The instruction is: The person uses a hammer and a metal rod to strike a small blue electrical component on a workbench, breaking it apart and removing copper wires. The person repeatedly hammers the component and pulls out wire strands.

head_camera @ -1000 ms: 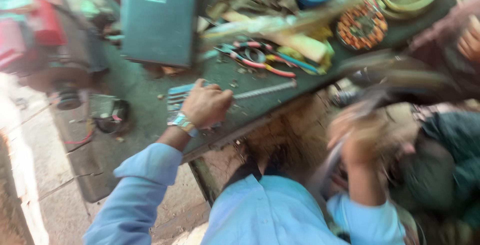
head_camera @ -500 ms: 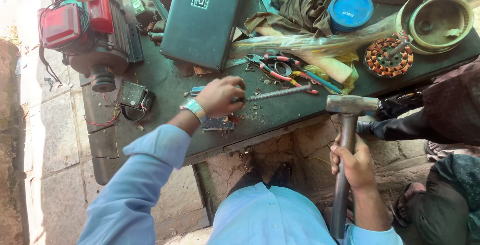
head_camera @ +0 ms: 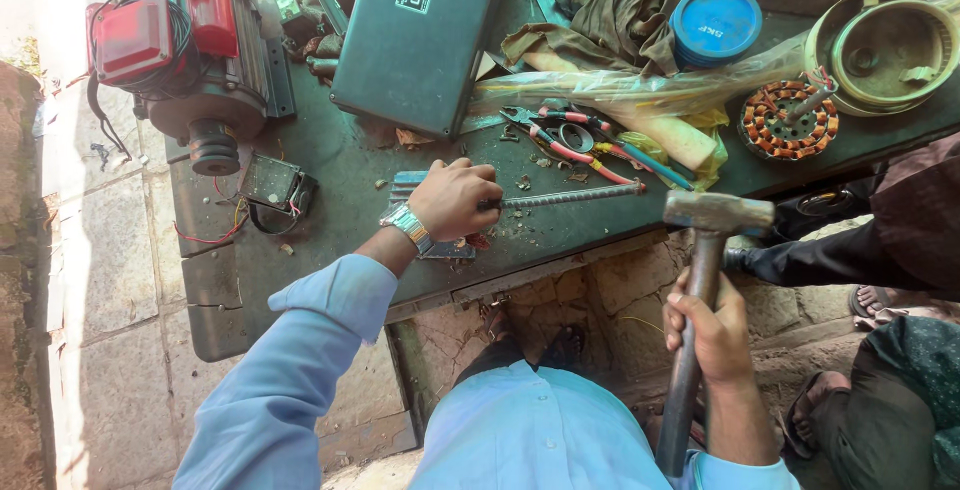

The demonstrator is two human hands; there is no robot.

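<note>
Head view: left hand clamped round a ribbed grey steel rod lying on the dark green surface, right hand gripping a steel-headed hammer just beside its tip — a crooked blow could skid the rod or catch knuckles.

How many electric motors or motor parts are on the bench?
3: a red and grey motor at the far left corner, a copper-wound stator at the right, and a round metal housing behind it. Clutter may hide more.

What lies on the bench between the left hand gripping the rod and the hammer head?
In the head view, only the ribbed metal rod spans from the left hand toward the hammer head, over bare green bench with small debris.
</note>
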